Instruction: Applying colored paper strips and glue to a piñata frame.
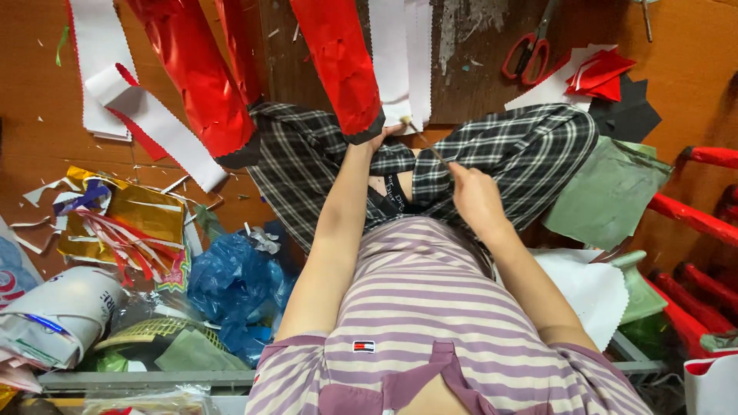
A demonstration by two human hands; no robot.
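I sit cross-legged on a wooden floor in plaid trousers. My left hand (374, 138) presses on the near end of a red foil strip (338, 61) with a black edge. Beside it lies a white paper strip (400, 54) with zigzag edges. My right hand (473, 196) holds a thin stick-like brush (425, 142), whose tip rests at the lower edge of the white strip. A second red foil strip (196, 73) lies further left.
Red-handled scissors (526, 52) lie at the top right beside red and black paper scraps (603, 73). Green paper (607, 196) and red tubes (692, 219) are at right. Blue plastic bag (234, 284), gold foil (134, 219) and white rolls (61, 307) crowd the left.
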